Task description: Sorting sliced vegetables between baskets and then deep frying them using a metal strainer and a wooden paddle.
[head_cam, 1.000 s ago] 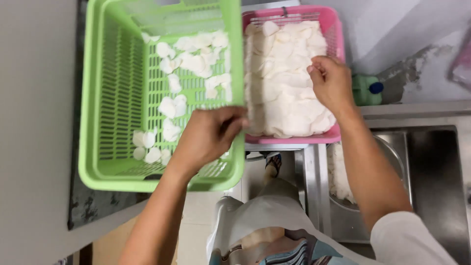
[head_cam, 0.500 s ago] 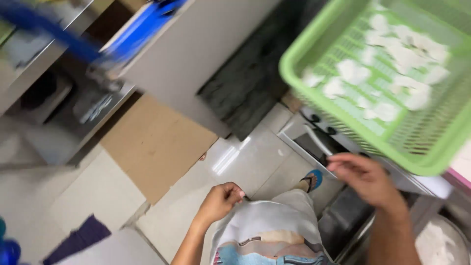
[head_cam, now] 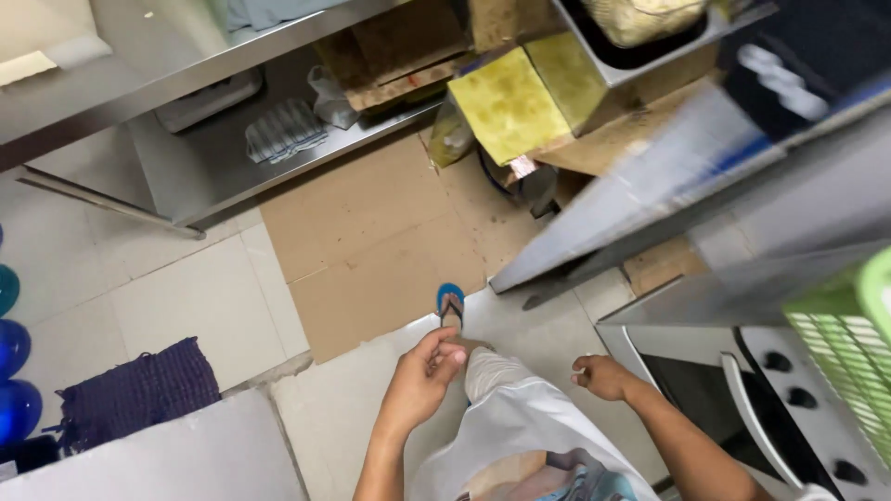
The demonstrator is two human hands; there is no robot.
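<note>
Dark woven floor mat (head_cam: 139, 390): lying flat on the pale tiled floor (head_cam: 186, 297) at the far left, near some round blue containers (head_cam: 11, 371), probably for catching water.
Steel lower shelf (head_cam: 278, 158): holding a folded striped cloth (head_cam: 283, 130), tucked low, out of the walking way.
Flattened brown cardboard sheet (head_cam: 371, 241): covering the tiles in front of the shelf, seemingly as protection against wet or grease.
Left hand (head_cam: 422, 376): hanging loose beside the white apron (head_cam: 520, 427), fingers half curled, holding nothing.
Blue sandal (head_cam: 451, 304): resting on the edge of the cardboard, just above the left hand.
Right hand (head_cam: 603, 376): hanging well apart from the left, fingers lightly closed; perhaps pinching a small white bit, not possible to tell.
Steel oven front with black knobs (head_cam: 789, 390): standing close by the right arm.
Green slotted plastic basket (head_cam: 854, 343): sitting at the far right edge, above the oven, away from both hands.
</note>
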